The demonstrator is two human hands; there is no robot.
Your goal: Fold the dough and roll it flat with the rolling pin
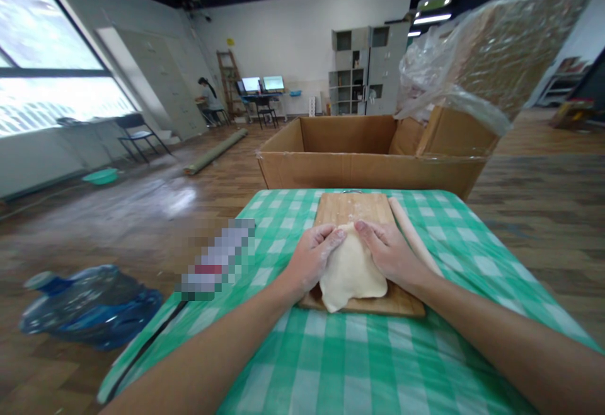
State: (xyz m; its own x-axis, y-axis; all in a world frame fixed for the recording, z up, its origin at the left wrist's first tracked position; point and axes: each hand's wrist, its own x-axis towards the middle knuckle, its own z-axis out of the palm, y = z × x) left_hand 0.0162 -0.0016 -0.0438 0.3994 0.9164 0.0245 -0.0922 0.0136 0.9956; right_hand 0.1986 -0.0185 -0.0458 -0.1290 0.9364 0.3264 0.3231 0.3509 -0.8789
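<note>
The dough (pixel 353 273), pinched at its far edge, hangs between both hands (pixel 312 252).

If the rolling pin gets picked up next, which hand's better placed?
Right, I'd say. The rolling pin lies along the board's right side, close to the right hand. The left hand is across the dough. Both grip the dough, so the right would need to let go first.

head view | from wearer's head | faces forward and down | table (pixel 312 364) near | back wall (pixel 288 33) far
</note>
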